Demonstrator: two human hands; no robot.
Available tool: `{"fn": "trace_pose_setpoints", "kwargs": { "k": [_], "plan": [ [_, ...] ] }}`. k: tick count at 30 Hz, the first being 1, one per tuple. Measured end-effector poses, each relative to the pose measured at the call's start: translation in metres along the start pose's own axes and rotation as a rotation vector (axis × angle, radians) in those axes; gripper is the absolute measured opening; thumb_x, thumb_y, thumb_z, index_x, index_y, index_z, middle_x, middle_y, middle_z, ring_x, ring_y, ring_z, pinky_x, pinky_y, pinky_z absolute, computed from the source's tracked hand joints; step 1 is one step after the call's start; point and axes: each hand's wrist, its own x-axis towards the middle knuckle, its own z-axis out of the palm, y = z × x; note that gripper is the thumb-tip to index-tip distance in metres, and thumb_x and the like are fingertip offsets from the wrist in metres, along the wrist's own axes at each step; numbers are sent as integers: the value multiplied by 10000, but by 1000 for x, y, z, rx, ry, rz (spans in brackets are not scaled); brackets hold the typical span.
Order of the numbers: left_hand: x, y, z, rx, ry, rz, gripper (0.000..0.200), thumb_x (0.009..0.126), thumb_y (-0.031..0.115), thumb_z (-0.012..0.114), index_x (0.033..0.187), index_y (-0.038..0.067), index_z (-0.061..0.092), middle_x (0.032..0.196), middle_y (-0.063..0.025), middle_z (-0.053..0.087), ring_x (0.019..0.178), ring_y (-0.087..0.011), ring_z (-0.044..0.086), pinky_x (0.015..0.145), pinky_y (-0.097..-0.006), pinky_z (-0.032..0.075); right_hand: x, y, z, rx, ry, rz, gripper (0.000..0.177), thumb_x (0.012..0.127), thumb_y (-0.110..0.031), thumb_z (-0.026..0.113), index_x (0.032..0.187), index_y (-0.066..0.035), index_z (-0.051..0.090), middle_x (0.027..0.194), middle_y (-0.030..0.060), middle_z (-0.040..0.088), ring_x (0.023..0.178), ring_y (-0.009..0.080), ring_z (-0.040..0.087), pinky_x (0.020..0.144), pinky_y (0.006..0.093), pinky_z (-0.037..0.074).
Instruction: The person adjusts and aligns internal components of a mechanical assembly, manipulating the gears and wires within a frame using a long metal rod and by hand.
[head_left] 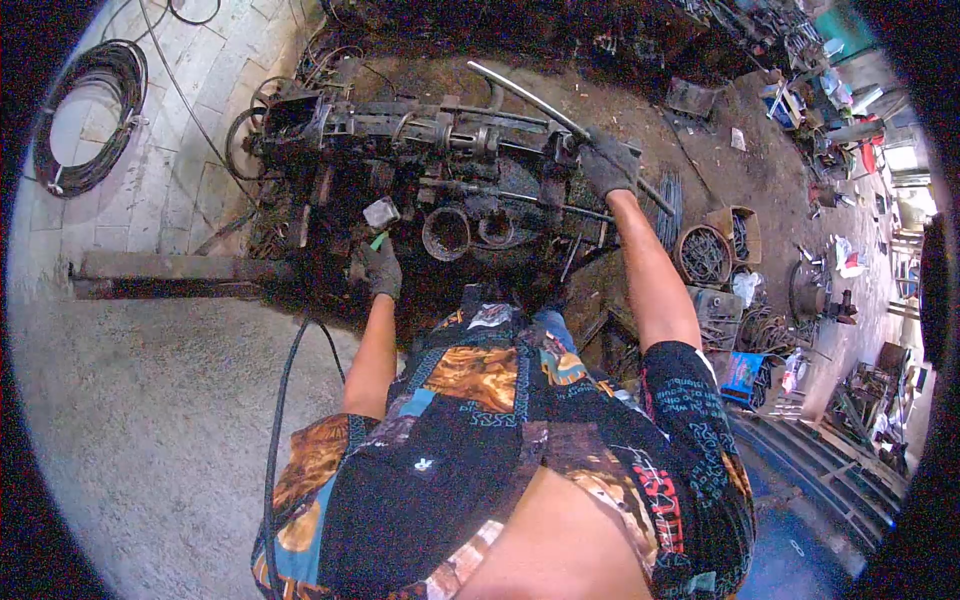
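Observation:
My right hand (608,165), in a dark glove, is closed around a long metal rod (528,98). The rod slants over the right end of a greasy machine (440,135), its bright far end pointing up and left. My left hand (380,268), also gloved, is curled low at the machine's left front. A green piece (378,241) sticks up from its fingers, just below a pale square block (381,213); I cannot tell whether the two are one thing. Two round metal cups (446,234) sit on the machine's front, right of that hand.
A coil of dark cable (92,118) lies on the pale floor at left. A long steel beam (180,275) juts out left of the machine. At right stand a round basket of metal pieces (703,254) and a cardboard box (739,235). A black hose (283,400) runs beside my left side.

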Motion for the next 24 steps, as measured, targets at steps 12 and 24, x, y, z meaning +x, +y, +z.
{"fn": "trace_pose_setpoints", "kwargs": {
  "k": [12, 24],
  "plan": [
    [-28, 51, -33, 471, 130, 285, 505, 880, 324, 534, 1253, -15, 510, 1279, -242, 523, 1175, -414, 485, 1024, -479, 341, 0, -11, -6, -10, -46, 35, 293, 812, -290, 534, 1046, -135, 615, 965, 190, 649, 904, 392, 616, 777, 489, 477],
    [9, -25, 13, 701, 83, 316, 693, 857, 392, 517, 1402, 7, 333, 1481, -240, 265, 1379, -418, 208, 1110, -549, 179, 9, -7, 10, -61, -17, -1, 259, 836, -307, 533, 1021, -142, 609, 933, 190, 643, 877, 386, 620, 741, 485, 479]
  ]
}}
